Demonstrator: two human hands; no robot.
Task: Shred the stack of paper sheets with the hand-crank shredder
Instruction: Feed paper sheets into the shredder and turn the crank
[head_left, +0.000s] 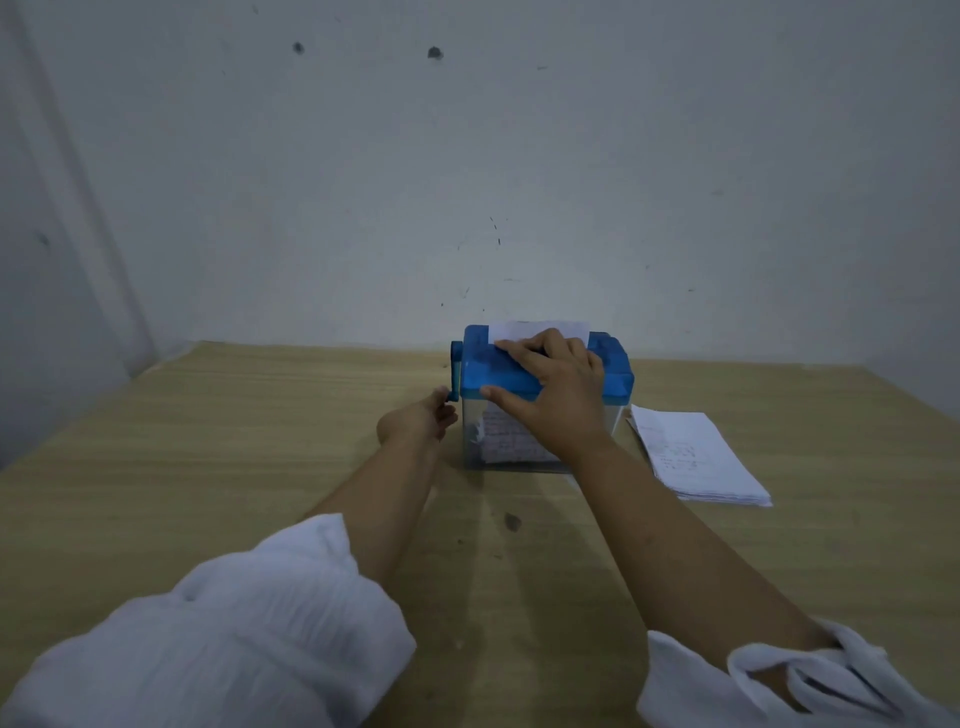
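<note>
A hand-crank shredder with a blue lid (613, 371) and a clear bin (472, 441) stands at the middle of the wooden table. A white sheet (540, 328) sticks up out of its slot. My right hand (550, 395) lies over the lid, thumb on the front edge, fingers curled round the top near the sheet. My left hand (423, 418) grips the knob of the blue crank (455, 371) on the shredder's left side, with the crank pointing down. Shredded paper (501, 436) shows inside the bin. The stack of paper sheets (693, 457) lies flat to the right of the shredder.
The light wooden table (208, 441) runs up to a grey-white wall (467, 182) just behind the shredder. A small dark mark (512, 522) sits on the tabletop in front of the bin. White sleeves cover both forearms near the bottom.
</note>
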